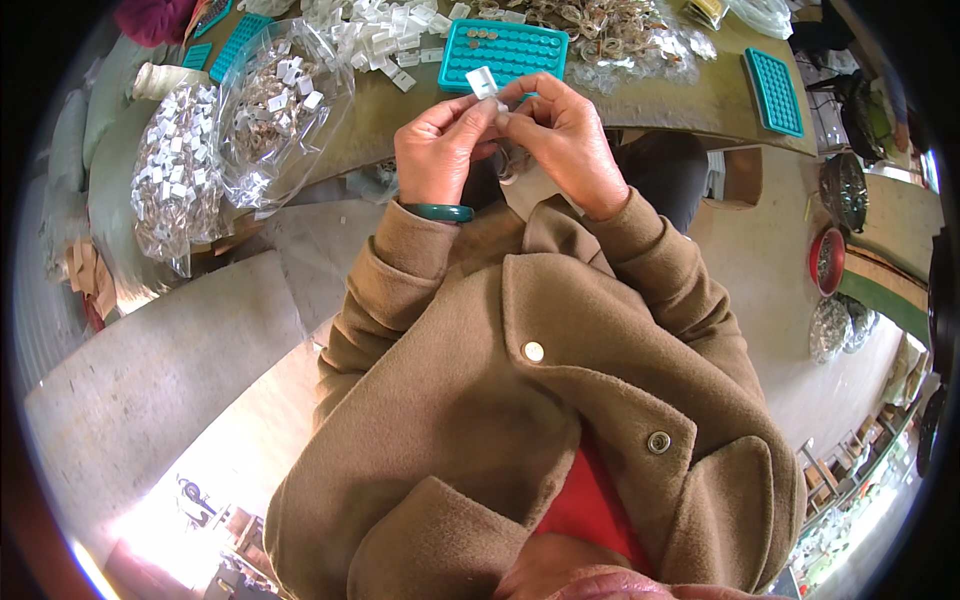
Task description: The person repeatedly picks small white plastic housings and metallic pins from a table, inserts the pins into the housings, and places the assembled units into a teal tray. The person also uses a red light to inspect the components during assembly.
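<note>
My left hand (437, 150) is closed in a pinch, its thumb and forefinger gripping a small white plastic box-like piece (482, 82). Close against it, my right hand (565, 140) also pinches, its fingertips meeting the left ones just below the piece. What lies between the right fingertips is too small and covered to make out. Both hands are raised at the table's near edge. Just beyond them lies a teal tray (548, 52) with rows of round pockets, and a few small round pieces (482, 36) sit in its upper left part.
Behind the tray are a heap of clear-white plastic pieces (385, 30) and a pile of brownish ring-like parts (600, 30). Two clear bags of small parts, one open (270, 110) and one full (178, 170), stand left. Another teal tray (773, 92) lies by the right table edge.
</note>
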Demonstrator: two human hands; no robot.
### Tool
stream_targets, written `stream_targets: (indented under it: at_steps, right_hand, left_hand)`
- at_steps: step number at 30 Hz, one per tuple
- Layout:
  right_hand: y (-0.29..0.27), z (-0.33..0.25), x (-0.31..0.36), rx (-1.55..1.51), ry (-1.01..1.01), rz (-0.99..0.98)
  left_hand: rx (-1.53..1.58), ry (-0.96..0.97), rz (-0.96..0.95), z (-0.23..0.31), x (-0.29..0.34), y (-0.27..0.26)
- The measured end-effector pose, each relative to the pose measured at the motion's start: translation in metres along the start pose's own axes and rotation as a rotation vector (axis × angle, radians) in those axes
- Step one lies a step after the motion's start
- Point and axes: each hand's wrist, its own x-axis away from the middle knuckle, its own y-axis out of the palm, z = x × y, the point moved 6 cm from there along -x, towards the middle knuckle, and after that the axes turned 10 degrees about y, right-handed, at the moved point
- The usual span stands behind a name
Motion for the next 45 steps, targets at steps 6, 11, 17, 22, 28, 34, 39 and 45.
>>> stream_targets:
  at_steps: [6, 11, 17, 22, 28, 34, 39, 45]
  right_hand:
    - [-0.001, -0.018, 0.007, 0.316, -0.23, 0.093]
    - [0.0, -0.015, 0.004, 0.221, -0.286, 0.111]
    - [0.005, -0.012, 0.004, 0.147, -0.321, 0.126]
    - [0.007, -0.016, 0.005, 0.288, -0.417, 0.116]
    - [0.009, -0.023, 0.0, 0.569, -0.461, 0.154]
    - [-0.013, -0.045, -0.038, 0.665, -0.501, 0.324]
    - [-0.012, -0.041, -0.083, 0.876, -0.468, 0.44]
    - [-0.009, -0.029, -0.095, 0.98, -0.366, 0.452]
  left_hand:
    - [-0.059, -0.014, 0.048, 0.003, 0.001, -0.009]
    - [0.124, -0.183, 0.135, -0.004, 0.003, -0.015]
    - [0.657, -0.422, 0.061, -0.016, 0.003, -0.007]
    - [0.963, -0.597, 0.116, -0.026, 0.003, -0.007]
    - [0.678, -0.556, 0.157, -0.039, -0.001, -0.021]
    - [0.417, -0.287, 0.074, -0.028, -0.018, -0.033]
    - [0.262, -0.27, 0.02, -0.027, -0.02, -0.027]
    - [0.295, -0.248, -0.063, -0.028, -0.024, -0.022]
